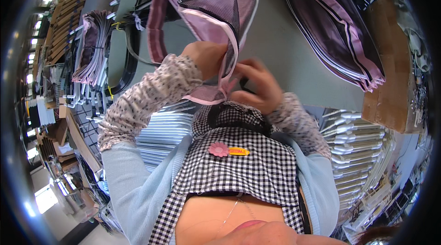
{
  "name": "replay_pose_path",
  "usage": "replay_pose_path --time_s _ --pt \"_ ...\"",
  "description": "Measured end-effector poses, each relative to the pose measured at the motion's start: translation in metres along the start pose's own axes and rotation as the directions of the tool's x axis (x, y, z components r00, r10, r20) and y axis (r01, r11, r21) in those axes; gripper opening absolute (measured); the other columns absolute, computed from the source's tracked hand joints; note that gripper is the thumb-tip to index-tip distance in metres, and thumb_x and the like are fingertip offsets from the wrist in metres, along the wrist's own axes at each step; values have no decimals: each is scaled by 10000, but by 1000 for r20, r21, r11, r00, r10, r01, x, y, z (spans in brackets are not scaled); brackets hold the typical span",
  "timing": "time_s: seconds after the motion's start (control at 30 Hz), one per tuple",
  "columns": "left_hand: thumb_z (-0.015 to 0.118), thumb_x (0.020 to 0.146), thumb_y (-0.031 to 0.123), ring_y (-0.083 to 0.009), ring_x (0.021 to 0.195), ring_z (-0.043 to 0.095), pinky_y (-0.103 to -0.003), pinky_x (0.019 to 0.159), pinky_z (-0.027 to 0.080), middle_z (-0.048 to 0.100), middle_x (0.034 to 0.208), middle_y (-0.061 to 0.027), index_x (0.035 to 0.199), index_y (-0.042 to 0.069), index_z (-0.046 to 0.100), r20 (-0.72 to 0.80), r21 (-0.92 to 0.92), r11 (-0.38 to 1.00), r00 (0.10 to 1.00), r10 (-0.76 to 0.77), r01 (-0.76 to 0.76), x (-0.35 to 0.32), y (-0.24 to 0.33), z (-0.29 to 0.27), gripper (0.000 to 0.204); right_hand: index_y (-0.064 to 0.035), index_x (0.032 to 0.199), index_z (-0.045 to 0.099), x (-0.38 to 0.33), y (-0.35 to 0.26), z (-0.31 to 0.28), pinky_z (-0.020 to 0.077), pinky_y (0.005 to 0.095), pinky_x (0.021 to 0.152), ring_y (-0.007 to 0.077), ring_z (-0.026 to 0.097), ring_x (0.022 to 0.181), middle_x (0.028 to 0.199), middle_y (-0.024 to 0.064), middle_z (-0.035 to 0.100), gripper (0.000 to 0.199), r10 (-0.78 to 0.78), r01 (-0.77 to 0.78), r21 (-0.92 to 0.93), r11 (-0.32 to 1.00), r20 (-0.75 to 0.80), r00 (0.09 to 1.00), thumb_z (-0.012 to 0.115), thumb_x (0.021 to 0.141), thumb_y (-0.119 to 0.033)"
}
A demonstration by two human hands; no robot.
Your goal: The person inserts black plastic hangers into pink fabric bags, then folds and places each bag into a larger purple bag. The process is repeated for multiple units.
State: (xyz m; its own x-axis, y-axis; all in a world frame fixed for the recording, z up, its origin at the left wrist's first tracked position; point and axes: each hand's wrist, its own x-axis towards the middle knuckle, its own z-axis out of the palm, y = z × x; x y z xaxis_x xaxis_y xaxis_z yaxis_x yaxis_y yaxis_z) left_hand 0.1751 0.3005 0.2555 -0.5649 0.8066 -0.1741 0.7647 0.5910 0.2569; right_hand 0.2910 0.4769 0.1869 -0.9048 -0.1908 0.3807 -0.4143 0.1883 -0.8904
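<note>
Grey tabletop (pixel 285 47) fills the upper middle of the view, running away from the person, with bare surface showing between the piles on either side. Its left edge borders a crowded aisle of shelving and wooden boards; its right edge meets a brown cardboard box (pixel 390 61).

On the right of the table lies a large stack of dark mesh bags with pink trim (pixel 340 24), fanned out and reaching toward the box. On the left sits a bundle of folded pink-and-dark pieces (pixel 92 47), and beside it a curved run of black straps (pixel 131 61). Below the table's near edge, on both sides of the body, are rows of white plastic hangers (pixel 358 139). A black-and-white checked apron (pixel 248 167) covers the chest, with a pink flower clip (pixel 219 149) pinned to it.

A pink-trimmed mesh bag (pixel 216 1) is held up over the table in front of the chest, its body rising toward the top of the view and its lower corner gathered between the 2 hands. The left hand (pixel 206 59) is closed around the bag's pink edge, fingers hidden behind the fabric. The right hand (pixel 257 84) is curled with fingertips pinching the pink trim at the same corner, just beside the left hand.
</note>
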Motion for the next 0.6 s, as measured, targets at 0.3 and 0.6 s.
replay_pose_path --time_s 0.3,0.6 --pt "550 999 259 -132 636 572 -285 596 483 637 770 -25 1201 10 619 250 -881 428 967 56 203 -46 -5 -57 328 5 946 670 66 81 -98 517 413 722 329 657 771 859 168 676 354 -459 267 -466 844 -370 807 469 1003 -280" --pt "584 986 286 -176 776 632 -306 724 511 676 868 -90 1200 -36 613 39 -540 841 997 64 -33 -44 -35 -72 388 -35 764 576 117 38 -56 442 373 536 282 578 544 622 105 585 288 -634 386 -657 647 -183 751 627 912 -277"
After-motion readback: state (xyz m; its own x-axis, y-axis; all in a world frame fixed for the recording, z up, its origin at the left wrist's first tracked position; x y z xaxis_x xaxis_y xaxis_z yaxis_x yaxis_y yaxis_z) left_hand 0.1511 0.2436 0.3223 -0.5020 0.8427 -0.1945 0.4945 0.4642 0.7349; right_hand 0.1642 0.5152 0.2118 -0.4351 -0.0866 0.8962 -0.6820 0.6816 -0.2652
